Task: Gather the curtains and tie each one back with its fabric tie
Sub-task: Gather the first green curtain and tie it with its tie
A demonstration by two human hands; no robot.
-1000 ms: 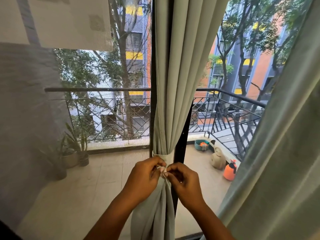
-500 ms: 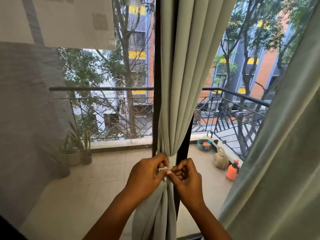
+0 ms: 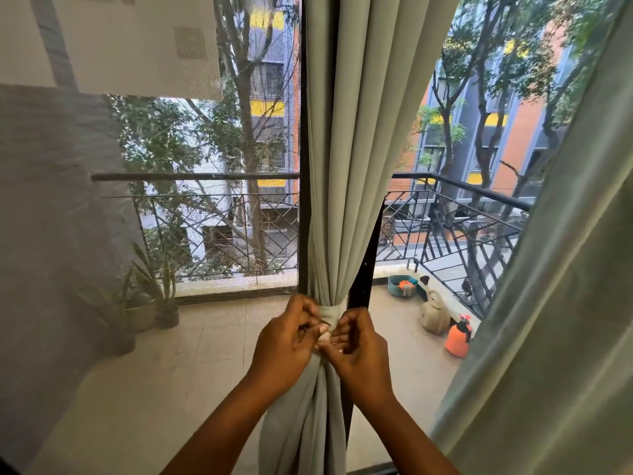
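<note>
A pale green curtain (image 3: 356, 149) hangs in the middle of the window, bunched tight at waist height. A fabric tie (image 3: 329, 314) of the same colour is wrapped around the bunch. My left hand (image 3: 287, 341) pinches the tie from the left and my right hand (image 3: 359, 344) pinches its end from the right, both fingertips meeting at the front of the wrap. Below the hands the curtain falls in folds. A second green curtain (image 3: 555, 320) hangs loose at the right edge, untied.
A dark window frame post (image 3: 363, 269) runs behind the middle curtain. A sheer mesh screen (image 3: 51, 217) covers the left. Outside, the balcony holds potted plants (image 3: 154, 296), an orange sprayer (image 3: 458, 340), a beige can (image 3: 434, 315) and a railing (image 3: 479, 197).
My hands have shifted apart slightly, uncovering the wrapped tie band between them. The view moved a little closer and to the left.
</note>
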